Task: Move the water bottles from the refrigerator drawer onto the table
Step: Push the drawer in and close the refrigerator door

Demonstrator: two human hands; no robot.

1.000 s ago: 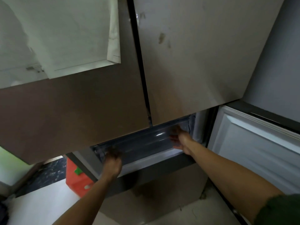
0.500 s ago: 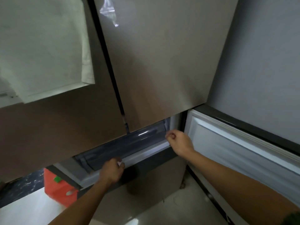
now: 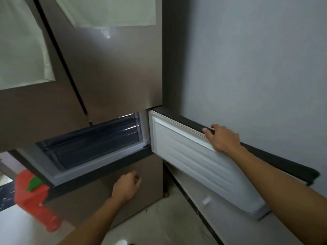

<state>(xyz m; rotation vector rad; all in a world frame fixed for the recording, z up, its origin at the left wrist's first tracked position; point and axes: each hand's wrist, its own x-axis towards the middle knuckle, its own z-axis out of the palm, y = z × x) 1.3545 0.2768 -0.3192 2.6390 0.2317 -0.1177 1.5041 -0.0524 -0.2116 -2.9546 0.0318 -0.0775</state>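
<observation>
**Lower door swung wide, drawer sitting in its bay**

The refrigerator [image 3: 115, 76] stands tight against a grey wall [image 3: 247, 59] on the right. The lower door [image 3: 194, 160] is swung out toward that wall, its white ribbed inner face turned to the room. Its dark top edge runs close along the wall, so there is little room behind it. In front of the bay there is open floor [image 3: 159, 218]. A red bag [image 3: 33, 197] sits low at the left, past the refrigerator's corner.

The right hand [image 3: 221, 138] grips the top edge of the door. Its fingers lie over the dark rim and the thumb is on the white gasket side. The left hand [image 3: 126, 186] hangs in front of the brown lower panel [image 3: 85, 202], fingers loosely curled and holding nothing. I cannot tell whether it touches the panel.

The drawer [image 3: 92, 140] sits in the open bay under the two upper doors. Its front is clear, ridged plastic and looks dark behind. I cannot make out the water bottles through it from here.
</observation>
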